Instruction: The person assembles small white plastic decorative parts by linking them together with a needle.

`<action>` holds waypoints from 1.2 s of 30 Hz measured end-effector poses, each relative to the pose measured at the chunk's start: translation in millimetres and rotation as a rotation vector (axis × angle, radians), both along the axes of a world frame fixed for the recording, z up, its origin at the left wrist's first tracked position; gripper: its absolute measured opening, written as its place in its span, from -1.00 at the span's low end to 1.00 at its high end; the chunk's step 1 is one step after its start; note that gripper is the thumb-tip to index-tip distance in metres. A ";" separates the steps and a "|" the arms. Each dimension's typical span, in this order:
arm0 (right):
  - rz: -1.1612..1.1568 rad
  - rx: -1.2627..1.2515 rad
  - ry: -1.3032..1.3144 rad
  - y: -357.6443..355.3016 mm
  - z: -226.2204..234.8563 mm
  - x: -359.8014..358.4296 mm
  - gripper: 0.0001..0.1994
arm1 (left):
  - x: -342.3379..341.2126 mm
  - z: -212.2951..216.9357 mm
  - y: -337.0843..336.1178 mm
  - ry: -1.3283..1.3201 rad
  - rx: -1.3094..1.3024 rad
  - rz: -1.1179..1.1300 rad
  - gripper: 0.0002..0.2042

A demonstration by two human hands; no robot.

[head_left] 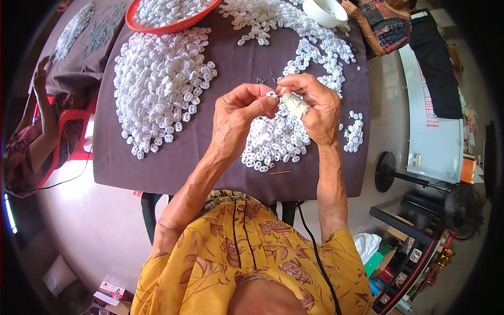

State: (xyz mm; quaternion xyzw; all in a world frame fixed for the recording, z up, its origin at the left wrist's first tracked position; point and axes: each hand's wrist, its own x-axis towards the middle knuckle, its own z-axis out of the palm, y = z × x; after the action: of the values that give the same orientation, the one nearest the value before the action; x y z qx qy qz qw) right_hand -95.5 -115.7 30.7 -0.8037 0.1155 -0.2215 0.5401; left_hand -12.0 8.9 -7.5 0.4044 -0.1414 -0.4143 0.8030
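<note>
My left hand [236, 113] pinches a small white oval plastic piece [271, 94] between thumb and fingertips above the table. Close against it, my right hand [321, 113] is closed in a pinch; what its fingertips hold is too small to make out. A cream-coloured wrap [295, 105] covers a digit of the right hand. Just below both hands lies a small pile of white oval plastic pieces [278, 143] with holes in them. A thin brown stick [280, 172] rests in front of that pile, near the table's front edge.
A brown cloth covers the table [173, 170]. Further heaps of white pieces [157, 84] lie left and at the back, near a red basin [173, 23] and white bowl [326, 13]. People sit at both sides. A black cable [315, 241] crosses my shirt.
</note>
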 end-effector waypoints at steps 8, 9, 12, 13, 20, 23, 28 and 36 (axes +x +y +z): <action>0.025 -0.112 -0.004 -1.8 -2.4 0.3 -0.78 | -0.9 -0.7 0.6 -0.009 0.019 -0.002 -0.89; 0.029 -0.167 0.003 -1.9 -1.2 0.4 -0.78 | -1.0 -0.7 0.5 -0.008 0.017 0.001 -0.89; 0.031 -0.182 0.011 -1.6 -0.1 0.1 -0.77 | -0.8 -1.1 0.7 -0.013 0.018 0.003 -0.89; 0.032 -0.182 0.011 -1.3 0.3 0.3 -0.77 | -0.7 -1.2 0.8 -0.019 0.020 0.002 -0.88; 0.060 -0.259 -0.007 0.8 8.2 2.4 -0.81 | -1.3 1.9 3.6 -0.003 0.051 0.015 -0.89; 0.092 -0.334 -0.027 1.2 9.9 4.0 -0.79 | -1.1 1.7 4.3 -0.039 0.082 0.023 -0.89; 0.126 -0.348 0.020 -0.4 5.3 6.4 -0.84 | 1.4 -4.8 4.5 0.026 0.055 0.013 -0.89; 0.070 0.177 0.038 -16.5 -2.5 1.9 -0.75 | 9.5 -13.4 2.3 0.125 0.022 0.015 -0.90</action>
State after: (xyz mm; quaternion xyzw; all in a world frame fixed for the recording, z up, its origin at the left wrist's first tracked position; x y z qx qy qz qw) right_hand -93.5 -132.2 28.1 -0.7603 0.1166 -0.1760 0.6143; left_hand -2.5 11.1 -20.9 0.3877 -0.0835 -0.4342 0.8088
